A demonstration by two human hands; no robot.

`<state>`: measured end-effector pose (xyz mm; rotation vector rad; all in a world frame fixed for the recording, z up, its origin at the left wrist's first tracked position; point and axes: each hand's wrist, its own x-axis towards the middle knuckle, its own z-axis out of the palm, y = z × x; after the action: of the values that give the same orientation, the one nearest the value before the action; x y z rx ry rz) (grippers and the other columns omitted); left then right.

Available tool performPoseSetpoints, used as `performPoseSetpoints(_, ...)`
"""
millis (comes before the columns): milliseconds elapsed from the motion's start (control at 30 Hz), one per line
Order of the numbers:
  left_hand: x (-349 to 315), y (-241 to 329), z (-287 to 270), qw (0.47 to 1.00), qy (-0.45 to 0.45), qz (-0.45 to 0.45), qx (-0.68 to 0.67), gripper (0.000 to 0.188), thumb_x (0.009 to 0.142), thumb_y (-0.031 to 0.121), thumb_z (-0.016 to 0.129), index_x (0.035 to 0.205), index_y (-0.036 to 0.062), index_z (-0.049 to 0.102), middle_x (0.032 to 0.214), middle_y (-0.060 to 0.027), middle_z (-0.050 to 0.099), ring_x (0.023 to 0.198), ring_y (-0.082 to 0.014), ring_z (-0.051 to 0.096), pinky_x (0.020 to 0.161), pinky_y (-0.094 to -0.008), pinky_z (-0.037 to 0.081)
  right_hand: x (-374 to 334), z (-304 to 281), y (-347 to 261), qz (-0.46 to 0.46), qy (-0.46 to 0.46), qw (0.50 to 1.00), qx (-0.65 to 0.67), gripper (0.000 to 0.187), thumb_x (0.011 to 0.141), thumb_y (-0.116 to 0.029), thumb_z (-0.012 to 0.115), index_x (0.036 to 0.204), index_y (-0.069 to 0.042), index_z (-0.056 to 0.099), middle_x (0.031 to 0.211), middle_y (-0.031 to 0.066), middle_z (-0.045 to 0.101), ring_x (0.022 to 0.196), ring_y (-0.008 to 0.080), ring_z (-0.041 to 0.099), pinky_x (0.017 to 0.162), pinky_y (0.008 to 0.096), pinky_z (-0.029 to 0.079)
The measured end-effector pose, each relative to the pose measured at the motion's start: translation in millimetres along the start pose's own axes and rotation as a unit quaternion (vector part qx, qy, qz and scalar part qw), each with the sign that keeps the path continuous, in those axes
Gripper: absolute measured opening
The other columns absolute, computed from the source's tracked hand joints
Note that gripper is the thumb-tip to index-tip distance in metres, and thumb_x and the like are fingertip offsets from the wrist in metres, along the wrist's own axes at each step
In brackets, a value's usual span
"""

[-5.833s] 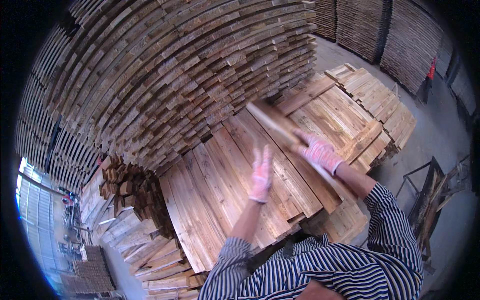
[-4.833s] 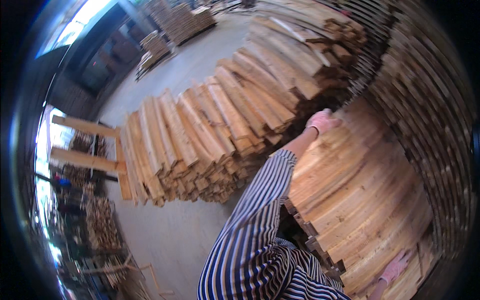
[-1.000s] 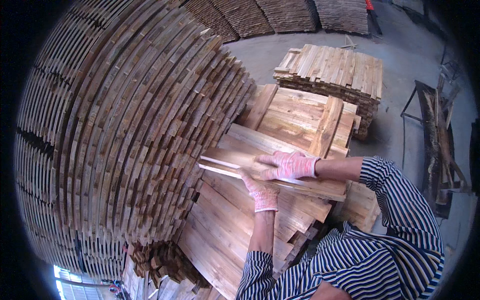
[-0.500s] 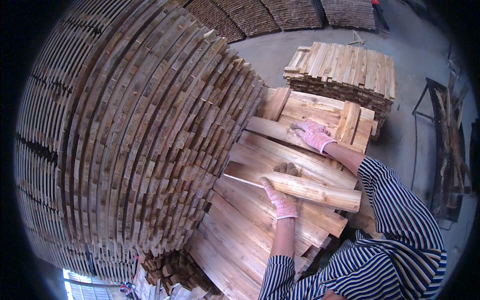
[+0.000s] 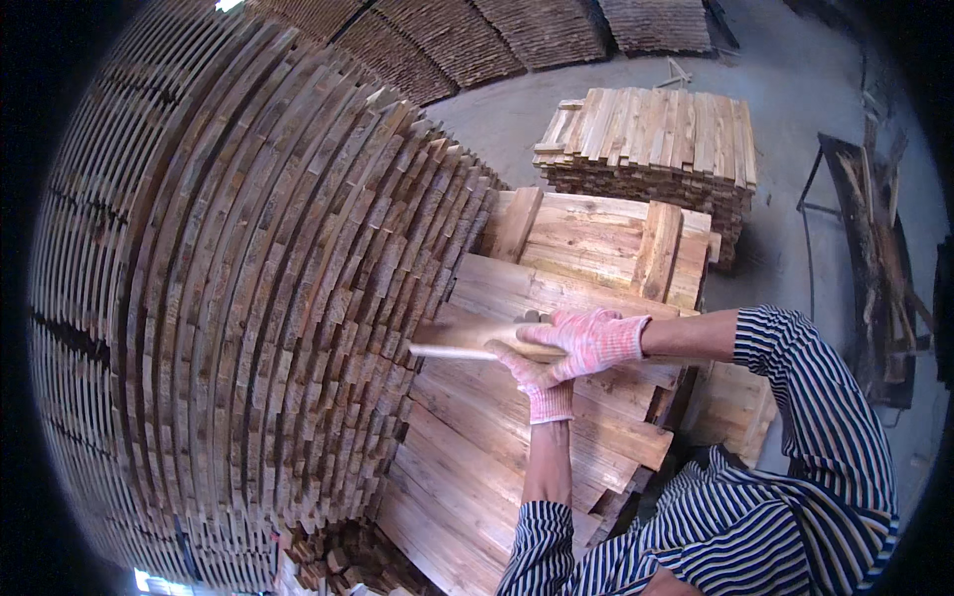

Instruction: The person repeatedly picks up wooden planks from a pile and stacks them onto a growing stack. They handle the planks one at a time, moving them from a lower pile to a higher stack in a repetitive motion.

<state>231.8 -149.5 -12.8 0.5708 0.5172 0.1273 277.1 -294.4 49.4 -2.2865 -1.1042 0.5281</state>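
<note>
A short wooden board (image 5: 462, 343) is held tilted on edge over the stacked planks, blurred by motion. My left hand (image 5: 539, 385), in a pink and white knit glove, grips the board from below, its thumb along the near face. Wearing the same kind of glove, my right hand (image 5: 601, 340) closes on the board's right part, touching the left hand. The two hands cover that end of the board. Beneath them lies a layer of pale planks (image 5: 457, 462), side by side. Beyond, two cross boards (image 5: 658, 253) rest on more planks (image 5: 581, 233).
A tall wall of stacked boards (image 5: 268, 288) rises close on the left. Behind the planks stands a lower pile of boards (image 5: 686, 129). A dark metal frame with wood scraps (image 5: 870, 258) is at the right. Loose offcuts (image 5: 348, 561) lie at the lower left.
My right hand has come back from the far planks to the board beside my left hand. The board has turned and shifted left. A plank by the far cross boards now lies flat.
</note>
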Motion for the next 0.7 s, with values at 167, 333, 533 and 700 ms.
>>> performPoseSetpoints(167,-3.6,8.6,-57.8,0.54,-0.12,0.306,0.775,0.103,0.081,0.068,0.065,0.154,0.0018,0.034,0.152,-0.0258,0.041,0.145,-0.038,0.036,0.122,-0.0471,0.028,43.2,-32.1,31.6,0.047,0.067,0.996,0.033,0.083,0.087,-0.059,0.062,0.149,-0.005,0.046,0.128,0.027,0.061,0.12,0.0379,0.059,0.101,0.0466,0.047)
performPoseSetpoints(333,-35.2,20.0,-5.4,0.528,-0.15,0.222,0.806,0.112,0.073,0.056,0.073,0.156,-0.0038,0.027,0.16,-0.0321,0.028,0.151,-0.046,0.023,0.126,-0.0421,0.018,61.4,1.3,127.8,0.092,0.172,0.975,-0.109,0.065,0.096,-0.048,0.055,0.151,-0.014,0.048,0.137,0.0249,0.057,0.125,0.0435,0.053,0.11,0.0516,0.039)
performPoseSetpoints(533,-28.5,-6.9,-48.1,0.538,-0.155,0.346,0.753,0.093,0.068,0.054,0.077,0.136,-0.0033,0.051,0.143,-0.0314,0.048,0.141,-0.0444,0.038,0.118,-0.0497,0.032,74.8,32.5,179.7,0.018,0.166,0.979,-0.118,0.062,0.106,-0.05,0.039,0.157,-0.014,0.04,0.153,0.0225,0.045,0.14,0.0382,0.044,0.116,0.0439,0.033)
performPoseSetpoints(700,-136.8,51.8,-77.3,0.591,-0.115,0.348,0.719,0.068,0.074,0.049,0.075,0.118,-0.0007,0.06,0.126,-0.0268,0.061,0.123,-0.0442,0.054,0.097,-0.0536,0.048,75.0,13.3,162.2,-0.03,0.123,0.987,-0.095,0.056,0.109,-0.038,0.035,0.156,-0.007,0.039,0.16,0.0159,0.039,0.145,0.0338,0.039,0.121,0.0417,0.028)
